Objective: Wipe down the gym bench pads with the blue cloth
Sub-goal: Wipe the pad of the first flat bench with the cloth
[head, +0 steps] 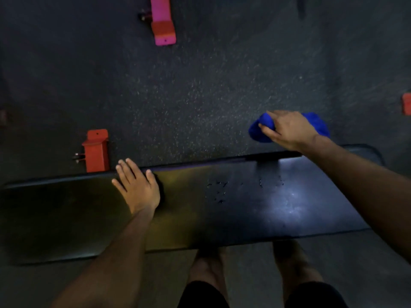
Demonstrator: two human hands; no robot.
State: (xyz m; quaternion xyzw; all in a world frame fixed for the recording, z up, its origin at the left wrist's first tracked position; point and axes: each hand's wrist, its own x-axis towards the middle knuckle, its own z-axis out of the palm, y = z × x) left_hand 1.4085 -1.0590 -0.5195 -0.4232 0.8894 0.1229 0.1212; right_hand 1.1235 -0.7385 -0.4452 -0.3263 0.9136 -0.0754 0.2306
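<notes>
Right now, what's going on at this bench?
A person stands over a black bench pad, seen from a head camera. The left hand rests flat on the pad near its far edge, fingers straight. The right hand grips a bunched blue cloth held beyond the pad's far edge, above the speckled floor, not on the pad. Small marks or droplets show mid-pad. Orange frame feet sit behind.

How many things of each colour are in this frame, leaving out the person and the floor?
Blue: 1, the cloth held in the right hand
Black: 1, the bench pad under the left hand
Orange-red: 2, frame feet
Pink: 1, frame foot
Total: 5
</notes>
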